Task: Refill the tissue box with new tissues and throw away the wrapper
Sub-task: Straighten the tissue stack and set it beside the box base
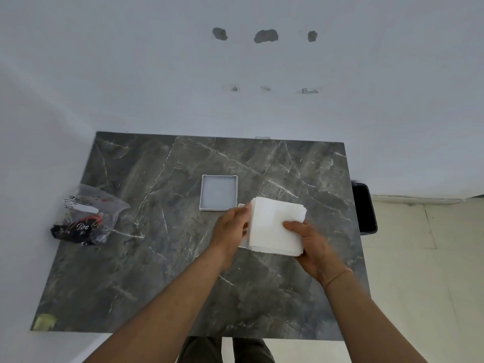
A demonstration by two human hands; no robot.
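A stack of white tissues [275,224] is held just above the dark marble table [157,258], right of centre. My right hand [311,247] grips the stack's near right corner, thumb on top. My left hand [230,229] presses against the stack's left side, where a sliver of a white box part [241,205] shows under the tissues. Just behind lies an open, shallow white square tissue box piece [219,192], flat on the table and empty. The clear plastic wrapper [89,213], crumpled with dark printing, lies at the table's left edge.
A black bin [364,208] stands on the floor off the table's right edge. A white wall runs behind and to the left. A small yellowish patch [46,322] marks the table's near left corner. Pale floor tiles lie to the right.
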